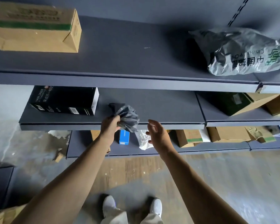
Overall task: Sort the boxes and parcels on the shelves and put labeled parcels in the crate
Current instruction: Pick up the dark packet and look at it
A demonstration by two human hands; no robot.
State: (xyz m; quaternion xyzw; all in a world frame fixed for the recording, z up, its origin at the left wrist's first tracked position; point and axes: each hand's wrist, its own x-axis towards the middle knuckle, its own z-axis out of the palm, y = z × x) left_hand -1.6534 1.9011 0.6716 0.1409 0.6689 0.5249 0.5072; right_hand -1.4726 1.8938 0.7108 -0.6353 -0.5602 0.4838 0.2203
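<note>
Head view: the small crumpled grey plastic parcel (128,116) lies with its long axis slanting from back left to front right, its bunched end poking out over the front lip of the dark grey metal middle shelf (184,126); whether it carries a label cannot be made out, and its near-left edge is hidden under fingers; the left hand (110,126) grips it there, fingers curled round it; the right hand (155,131) hangs just beside its right end, fingers loose, touching nothing.
</note>
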